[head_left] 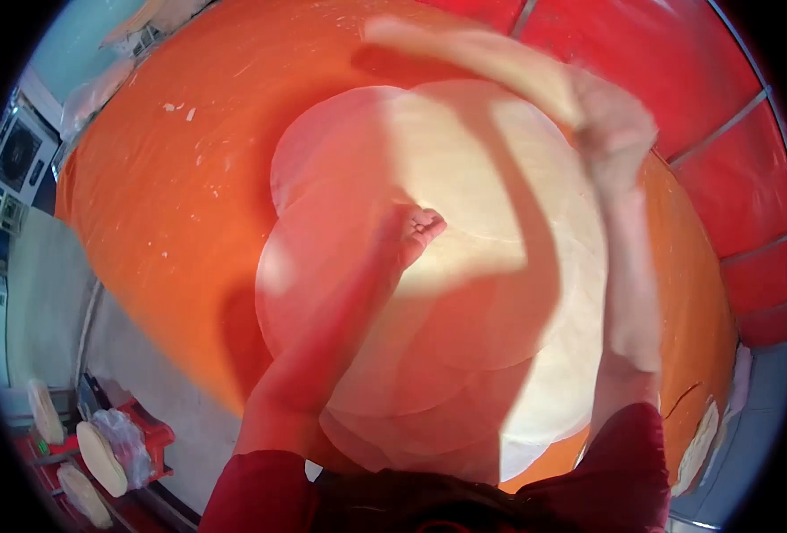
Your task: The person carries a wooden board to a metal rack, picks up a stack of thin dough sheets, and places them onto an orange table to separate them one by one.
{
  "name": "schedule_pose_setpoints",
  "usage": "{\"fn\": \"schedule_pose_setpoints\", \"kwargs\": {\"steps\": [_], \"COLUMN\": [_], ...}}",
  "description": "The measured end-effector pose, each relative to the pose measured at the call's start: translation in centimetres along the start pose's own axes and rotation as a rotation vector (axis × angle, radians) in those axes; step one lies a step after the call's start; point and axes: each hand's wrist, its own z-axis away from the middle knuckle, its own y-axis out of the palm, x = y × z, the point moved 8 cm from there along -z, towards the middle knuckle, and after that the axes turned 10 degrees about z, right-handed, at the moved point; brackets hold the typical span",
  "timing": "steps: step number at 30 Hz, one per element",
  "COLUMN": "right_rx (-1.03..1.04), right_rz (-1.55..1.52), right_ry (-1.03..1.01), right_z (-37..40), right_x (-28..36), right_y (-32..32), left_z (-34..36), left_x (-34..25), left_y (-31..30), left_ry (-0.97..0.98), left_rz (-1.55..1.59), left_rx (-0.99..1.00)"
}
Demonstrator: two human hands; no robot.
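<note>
Several thin, pale, round sheets (464, 311) overlap on the orange table surface (162, 178), partly tinted red by light and shadow. Over their middle is my left hand (423, 233), its fingers curled closed; whatever they may hold is too small to tell. My right hand (615, 133), blurred by motion, is closed at the upper right, around one end of a long pale object (491, 58). That object stretches leftward above the far edge of the sheets, also blurred, and its exact kind cannot be made out.
Red panels (722, 142) with metal bars stand at the right. At the lower left, a red rack (149, 431) holds a plastic bag and pale oval pieces (102, 459). A white appliance (22, 151) is at the far left. More pale sheets (700, 449) hang at the lower right edge.
</note>
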Motion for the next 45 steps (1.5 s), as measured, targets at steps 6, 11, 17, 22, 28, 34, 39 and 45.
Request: {"fn": "schedule_pose_setpoints", "kwargs": {"steps": [6,11,17,22,28,34,39,45], "right_rx": [0.439,0.222,0.280,0.879,0.565,0.956,0.563,0.530], "right_rz": [0.563,0.563,0.440,0.208,0.413,0.338,0.456,0.347], "right_ry": [0.195,0.317,0.254,0.638,0.265,0.065,0.196,0.257], "right_z": [15.0,13.9,15.2,15.4,7.1,21.5,16.2,20.2], "right_x": [0.5,1.3,5.1,-0.2,-0.1,7.2,14.1,19.7], "right_y": [10.8,10.0,14.0,15.6,5.3,9.0,5.5,6.3], "left_z": [-0.3,-2.8,-2.5,2.8,10.0,9.2,13.8,14.0], "left_x": [-0.2,0.2,0.1,-3.7,-5.2,-1.8,3.2,3.9], "left_y": [1.4,1.7,4.4,1.8,-3.9,-4.4,-4.1,-2.2], "left_ry": [0.024,0.032,0.090,0.390,0.184,-0.083,-0.460,-0.253], "left_rz": [-0.364,-0.373,-0.381,-0.886,-0.867,-0.630,-0.181,-0.157], "left_rx": [-0.142,0.029,0.431,0.016,-0.217,-0.047,0.168,0.177]}}
